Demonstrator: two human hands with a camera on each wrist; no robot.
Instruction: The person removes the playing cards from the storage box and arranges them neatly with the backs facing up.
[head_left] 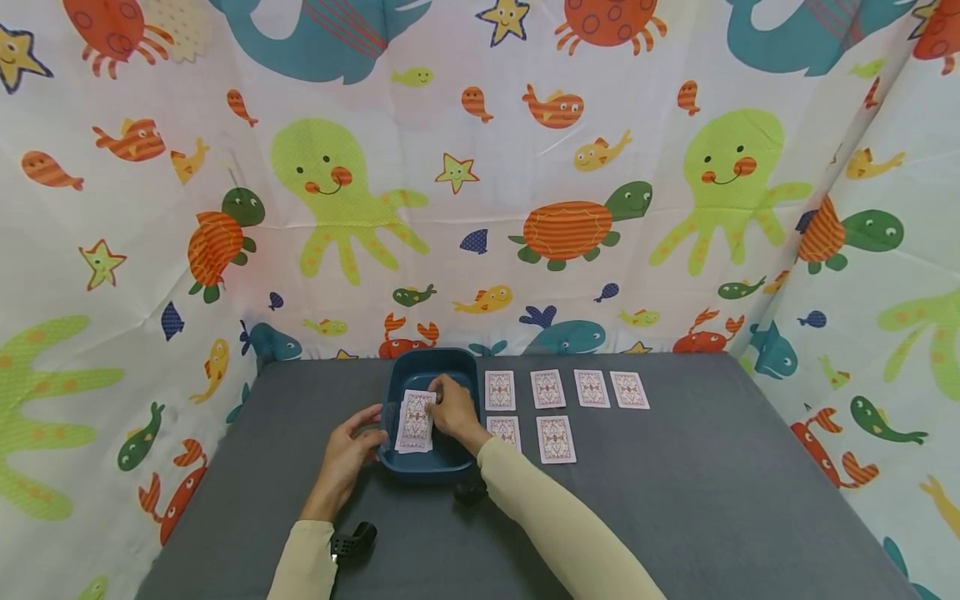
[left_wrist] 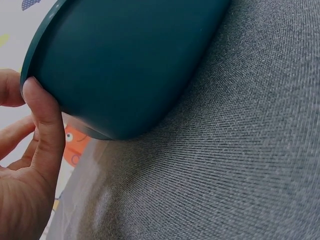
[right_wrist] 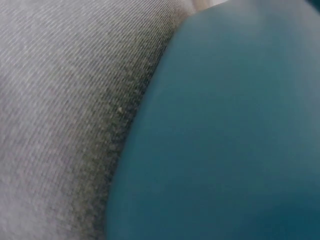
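the cards lie backs up, so from here i get only ornate reddish patterns, too fine to make out. the pile [head_left: 415,423] sits inside the blue bin [head_left: 427,477] on the grey worktop [head_left: 675,500]. the right hand [head_left: 455,410] reaches in from the near right and pinches the pile at its upper right corner; how many cards are between the fingers i can't tell. the left hand [head_left: 352,442] grips the bin's left rim, thumb pressed on the outside. in the right wrist view, the bin's wall hides the right hand.

just right of the bin lie six loose cards [head_left: 557,439], four in the far row, two nearer; the right sleeve [head_left: 555,517] covers part of one near card. a black device [head_left: 354,542] sits at the left wrist, and a dark lump [head_left: 470,492] under the right one is blurred. a sea-animal curtain [head_left: 450,225] hangs behind, its topmost whales and crabs cut off.
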